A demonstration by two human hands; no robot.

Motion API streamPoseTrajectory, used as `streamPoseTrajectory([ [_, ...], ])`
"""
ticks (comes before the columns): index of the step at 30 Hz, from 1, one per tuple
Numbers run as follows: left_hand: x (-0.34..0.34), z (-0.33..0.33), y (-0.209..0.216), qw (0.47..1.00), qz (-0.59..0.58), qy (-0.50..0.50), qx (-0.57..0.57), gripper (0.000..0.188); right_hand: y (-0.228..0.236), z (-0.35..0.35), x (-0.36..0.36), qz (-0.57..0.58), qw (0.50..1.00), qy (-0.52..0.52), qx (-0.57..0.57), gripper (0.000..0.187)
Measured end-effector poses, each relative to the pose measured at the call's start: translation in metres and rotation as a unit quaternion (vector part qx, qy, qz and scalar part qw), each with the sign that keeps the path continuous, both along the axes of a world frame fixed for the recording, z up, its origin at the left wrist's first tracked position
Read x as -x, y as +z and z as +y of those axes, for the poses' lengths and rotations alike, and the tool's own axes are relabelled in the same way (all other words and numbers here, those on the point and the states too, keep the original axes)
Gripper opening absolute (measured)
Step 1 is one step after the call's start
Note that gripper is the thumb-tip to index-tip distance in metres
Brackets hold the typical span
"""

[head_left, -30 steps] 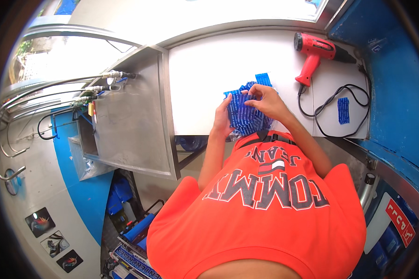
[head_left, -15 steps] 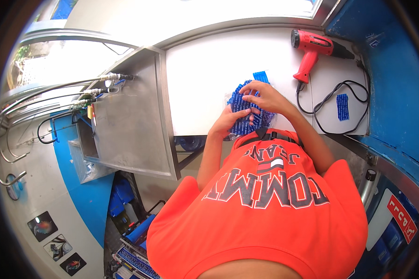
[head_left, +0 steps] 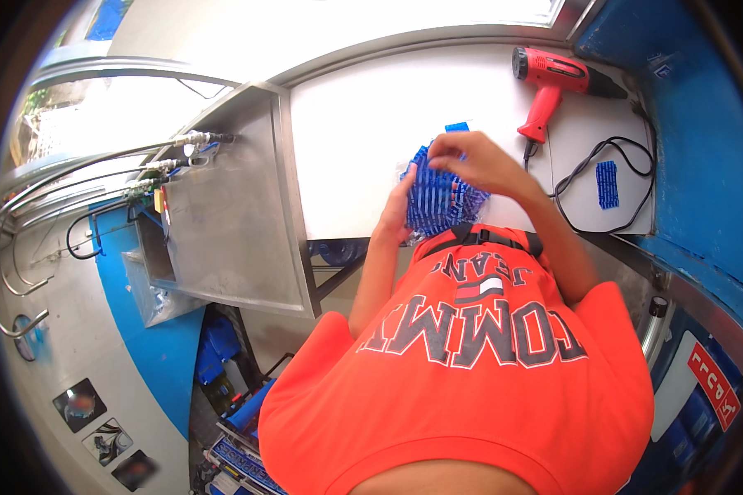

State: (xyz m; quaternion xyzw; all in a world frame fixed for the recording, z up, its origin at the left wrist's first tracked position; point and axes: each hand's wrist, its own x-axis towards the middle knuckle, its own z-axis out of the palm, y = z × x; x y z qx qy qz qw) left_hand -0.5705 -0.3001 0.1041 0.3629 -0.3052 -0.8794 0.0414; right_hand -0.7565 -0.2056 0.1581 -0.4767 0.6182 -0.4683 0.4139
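Observation:
A bunch of blue plastic sleeves with white print (head_left: 431, 202) is in front of my body, at the near edge of the white tabletop. Clear plastic film shows around its edges, like a bag. My left hand (head_left: 396, 208) grips the bunch along its left side, with some fingers hidden behind it. Over the bunch's upper right is my right hand (head_left: 470, 161), its fingers bent and drawn together. Whatever lies between those fingertips is too small or hidden to make out. Just beyond them, a small blue piece (head_left: 457, 127) lies on the tabletop.
A red heat gun (head_left: 546, 87) lies at the far right of the white tabletop (head_left: 351, 124), its black cord (head_left: 571, 186) looped nearby. Inside that loop is a flat blue sleeve (head_left: 608, 184). A metal tray (head_left: 231, 198) with raised edges adjoins on the left; a blue wall (head_left: 702, 148) bounds the right.
My left hand has shifted to the bunch's left edge, and its thumb no longer crosses the front. My right fingers have drawn together. More of the printed sleeves' front shows.

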Motion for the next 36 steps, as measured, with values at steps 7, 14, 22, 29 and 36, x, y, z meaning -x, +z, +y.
streamPoseTrajectory([
  [7, -0.004, -0.011, -0.001, 0.998, 0.025, -0.037, 0.036, 0.053, -0.031, -0.001, -0.035, 0.210, 0.977, -0.006, -0.013, 0.034],
  [14, 0.000, -0.005, -0.011, 0.998, 0.017, 0.062, 0.019, 0.041, -0.037, 0.005, -0.053, 0.362, 0.929, 0.068, 0.031, 0.115],
  [22, -0.017, -0.005, -0.020, 0.998, -0.019, 0.056, 0.038, 0.035, -0.043, 0.000, -0.056, 0.392, 0.911, 0.120, 0.049, 0.113],
  [29, -0.035, -0.031, -0.025, 0.982, -0.032, 0.113, 0.149, 0.038, -0.075, -0.012, -0.019, 0.409, 0.909, -0.013, -0.084, 0.051],
  [36, -0.043, -0.042, -0.039, 0.970, -0.075, 0.131, 0.192, 0.031, -0.092, -0.010, -0.027, 0.441, 0.894, -0.048, -0.054, 0.027],
])
